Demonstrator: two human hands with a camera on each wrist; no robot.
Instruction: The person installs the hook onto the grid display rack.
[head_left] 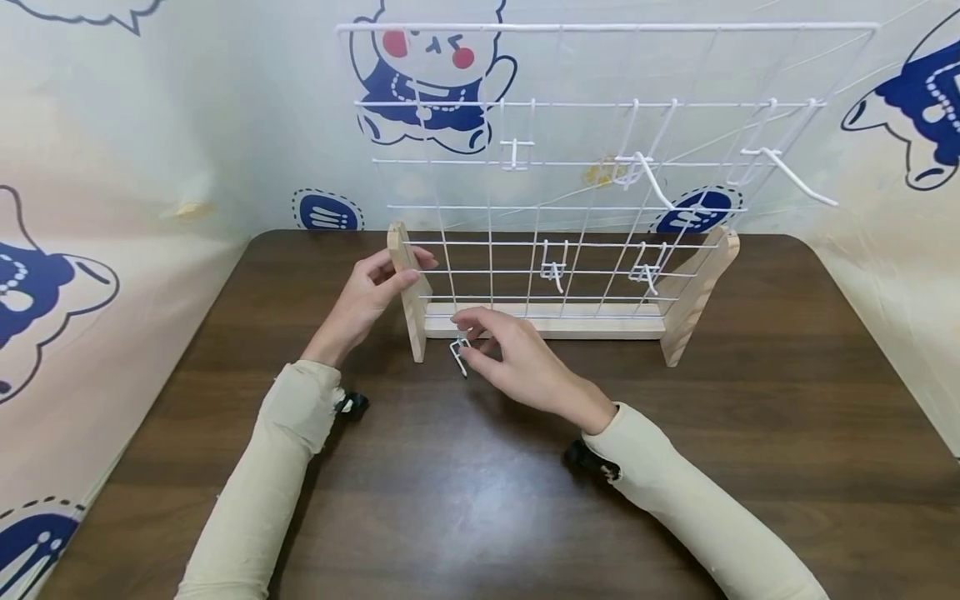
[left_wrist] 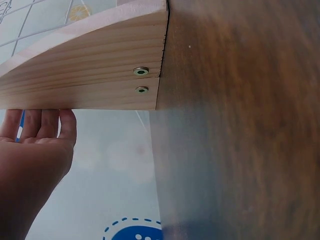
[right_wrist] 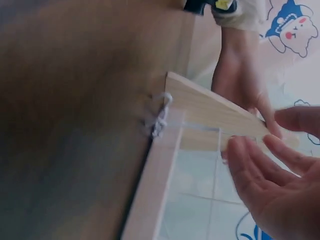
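My left hand [head_left: 367, 292] grips the left wooden side panel [head_left: 411, 312] of a white wire grid rack [head_left: 551, 272], thumb in front. In the left wrist view its fingertips [left_wrist: 49, 122] meet the panel's edge. A small white wire hook [head_left: 460, 358] lies by the front left of the rack's wooden base. My right hand [head_left: 517, 358] hovers above that hook with loosely bent fingers. In the right wrist view, the hook [right_wrist: 159, 120] shows clear of the right fingers [right_wrist: 245, 160], which have nothing between them.
Several white hooks hang on the grid, among them a long one [head_left: 798, 177] jutting out at upper right. The right wooden panel [head_left: 701, 296] stands across the base board [head_left: 555, 327]. A patterned cloth wall [head_left: 247, 125] rises behind the brown table [head_left: 465, 500].
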